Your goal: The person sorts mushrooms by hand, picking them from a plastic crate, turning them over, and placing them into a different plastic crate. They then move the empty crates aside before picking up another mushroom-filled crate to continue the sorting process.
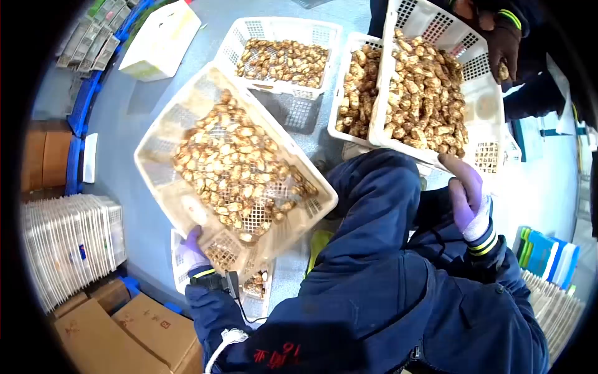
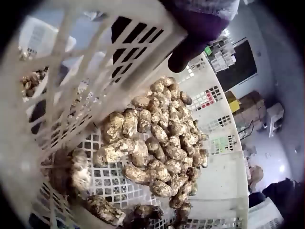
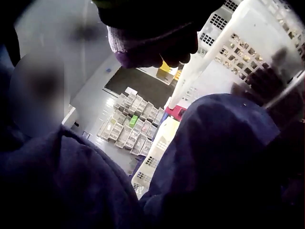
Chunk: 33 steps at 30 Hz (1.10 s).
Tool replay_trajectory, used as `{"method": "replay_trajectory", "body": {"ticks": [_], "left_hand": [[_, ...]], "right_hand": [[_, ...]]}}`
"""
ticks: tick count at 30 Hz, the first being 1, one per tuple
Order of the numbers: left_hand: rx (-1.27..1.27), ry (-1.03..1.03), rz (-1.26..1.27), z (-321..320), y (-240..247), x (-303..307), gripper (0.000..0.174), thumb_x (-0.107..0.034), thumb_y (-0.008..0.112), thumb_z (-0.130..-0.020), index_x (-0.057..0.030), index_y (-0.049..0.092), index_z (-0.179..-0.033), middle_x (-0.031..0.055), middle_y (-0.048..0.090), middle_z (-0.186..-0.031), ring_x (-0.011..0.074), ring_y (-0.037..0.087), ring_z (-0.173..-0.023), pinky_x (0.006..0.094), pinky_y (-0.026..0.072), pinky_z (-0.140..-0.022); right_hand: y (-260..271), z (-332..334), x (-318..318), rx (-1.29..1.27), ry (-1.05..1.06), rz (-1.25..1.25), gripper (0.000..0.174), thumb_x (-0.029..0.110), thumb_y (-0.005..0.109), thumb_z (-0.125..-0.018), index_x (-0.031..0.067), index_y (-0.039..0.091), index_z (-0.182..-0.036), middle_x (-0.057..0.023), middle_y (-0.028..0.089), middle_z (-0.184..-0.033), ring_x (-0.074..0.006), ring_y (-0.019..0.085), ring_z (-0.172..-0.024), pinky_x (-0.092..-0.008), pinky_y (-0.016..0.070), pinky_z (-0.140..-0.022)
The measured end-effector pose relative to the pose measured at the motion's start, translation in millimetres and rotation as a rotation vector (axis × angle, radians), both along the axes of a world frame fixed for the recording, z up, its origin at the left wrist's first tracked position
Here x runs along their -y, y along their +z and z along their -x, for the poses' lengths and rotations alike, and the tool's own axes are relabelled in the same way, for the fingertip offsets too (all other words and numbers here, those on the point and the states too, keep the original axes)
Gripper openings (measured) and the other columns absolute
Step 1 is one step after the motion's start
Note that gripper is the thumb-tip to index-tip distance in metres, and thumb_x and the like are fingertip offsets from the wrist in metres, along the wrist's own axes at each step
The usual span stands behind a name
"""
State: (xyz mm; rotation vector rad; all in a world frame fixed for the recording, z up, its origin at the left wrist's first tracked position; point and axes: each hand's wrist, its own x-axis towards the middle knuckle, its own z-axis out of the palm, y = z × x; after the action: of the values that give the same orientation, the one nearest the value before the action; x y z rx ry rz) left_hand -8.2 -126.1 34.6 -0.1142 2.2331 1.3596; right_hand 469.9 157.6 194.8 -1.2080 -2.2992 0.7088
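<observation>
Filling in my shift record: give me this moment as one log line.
left hand: grips white basket | basket load: lumpy produce | right hand: near fuller basket, contact unclear

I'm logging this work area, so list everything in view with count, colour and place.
Tilted basket: one, white, left of centre
Other baskets: at least four, white, beyond, right and beneath
Mushrooms: many, brown and cream, mostly inside baskets
Box: one, white, upper left
Stacked trays: many, whitish, left edge
Cardboard boxes: several, brown, lower left
Framework: uncounted, blue, left
Flat objects: several, green and blue, right edge
Floor: one, grey-blue, underneath
Other person: one, dark-clothed, upper right
Legs: two, dark blue, centre
Left hand: one, purple-gloved, gripping tilted basket
Right hand: one, purple-gloved, near right-hand basket
</observation>
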Motion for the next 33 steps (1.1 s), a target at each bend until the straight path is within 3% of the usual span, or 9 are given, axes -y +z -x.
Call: {"method": "replay_trajectory", "body": {"ticks": [2, 4, 7, 8, 14, 22, 26, 28, 33], "left_hand": [[0.046, 0.031, -0.168, 26, -28, 9, 0.039, -0.013, 0.064, -0.079, 0.0030, 0.060, -0.115, 0.0155, 0.066, -0.102, 0.0282, 0.067, -0.081, 0.0377, 0.0582, -0.072], [0.165, 0.125, -0.175, -5, 28, -43, 0.044, -0.014, 0.062, -0.081, 0.0041, 0.058, -0.120, 0.0151, 0.066, -0.105, 0.0277, 0.066, -0.089, 0.0380, 0.0558, -0.080], [0.347, 0.056, -0.569, 31, -38, -55, 0.041, -0.016, 0.058, -0.085, 0.0091, 0.059, -0.117, 0.0176, 0.064, -0.110, 0.0298, 0.064, -0.096, 0.0379, 0.0518, -0.087], [0.164, 0.069, -0.443, 37, -60, -88, 0.038, -0.023, 0.058, -0.087, 0.0043, 0.061, -0.113, 0.0168, 0.065, -0.108, 0.0309, 0.063, -0.098, 0.0406, 0.0507, -0.090], [0.337, 0.279, -0.630, -13, -115, -211, 0.036, -0.021, 0.065, -0.083, 0.0035, 0.062, -0.108, 0.0139, 0.065, -0.099, 0.0286, 0.064, -0.081, 0.0419, 0.0548, -0.077], [0.460, 0.347, -0.464, -73, -122, -186, 0.046, -0.027, 0.064, -0.083, 0.0068, 0.057, -0.113, 0.0152, 0.064, -0.102, 0.0314, 0.064, -0.085, 0.0441, 0.0535, -0.077], [0.261, 0.446, -0.336, -65, -171, -162, 0.036, -0.022, 0.069, -0.077, 0.0051, 0.064, -0.101, 0.0137, 0.065, -0.098, 0.0296, 0.063, -0.078, 0.0428, 0.0533, -0.073], [0.395, 0.479, -0.453, -87, -119, -170, 0.036, -0.018, 0.070, -0.075, 0.0063, 0.063, -0.101, 0.0139, 0.066, -0.095, 0.0301, 0.064, -0.076, 0.0425, 0.0534, -0.072], [0.429, 0.350, -0.440, -65, -133, -127, 0.041, -0.017, 0.068, -0.076, 0.0079, 0.059, -0.107, 0.0175, 0.066, -0.096, 0.0330, 0.066, -0.081, 0.0440, 0.0552, -0.078]], "right_hand": [[5, 5, 0, 0.039, 0.024, -0.018, 0.034, -0.004, 0.052, -0.085, 0.0009, 0.061, -0.118, -0.0166, 0.063, -0.115, -0.0317, 0.059, -0.108, -0.0365, 0.0449, -0.095], [4, 6, -1, 0.010, 0.016, 0.010, 0.035, -0.004, 0.052, -0.085, 0.0010, 0.061, -0.118, -0.0165, 0.063, -0.115, -0.0320, 0.060, -0.107, -0.0369, 0.0450, -0.094], [-1, 8, -7, 0.016, 0.010, -0.018, 0.035, -0.004, 0.052, -0.084, 0.0011, 0.061, -0.118, -0.0164, 0.064, -0.114, -0.0320, 0.060, -0.106, -0.0372, 0.0452, -0.094], [-2, 9, -9, 0.025, 0.008, -0.038, 0.035, -0.003, 0.052, -0.084, 0.0012, 0.061, -0.118, -0.0163, 0.064, -0.114, -0.0319, 0.060, -0.106, -0.0372, 0.0453, -0.094], [2, 1, -16, 0.038, -0.064, -0.066, 0.036, -0.005, 0.052, -0.085, 0.0013, 0.061, -0.119, -0.0158, 0.064, -0.116, -0.0311, 0.059, -0.110, -0.0372, 0.0454, -0.095], [-3, -15, -26, 0.013, -0.118, -0.034, 0.035, -0.004, 0.053, -0.085, 0.0013, 0.061, -0.118, -0.0159, 0.063, -0.118, -0.0315, 0.059, -0.111, -0.0381, 0.0453, -0.096], [-5, -1, -40, -0.016, 0.023, -0.087, 0.037, -0.002, 0.055, -0.083, 0.0010, 0.061, -0.119, -0.0167, 0.063, -0.117, -0.0329, 0.060, -0.107, -0.0388, 0.0450, -0.095], [18, 26, -49, 0.050, 0.100, -0.023, 0.045, 0.006, 0.060, -0.084, 0.0014, 0.054, -0.128, -0.0202, 0.062, -0.118, -0.0356, 0.060, -0.105, -0.0402, 0.0462, -0.092], [31, 92, -84, -0.042, 0.358, 0.046, 0.058, 0.015, 0.059, -0.088, 0.0007, 0.040, -0.140, -0.0229, 0.057, -0.124, -0.0385, 0.055, -0.111, -0.0429, 0.0432, -0.096]]}}
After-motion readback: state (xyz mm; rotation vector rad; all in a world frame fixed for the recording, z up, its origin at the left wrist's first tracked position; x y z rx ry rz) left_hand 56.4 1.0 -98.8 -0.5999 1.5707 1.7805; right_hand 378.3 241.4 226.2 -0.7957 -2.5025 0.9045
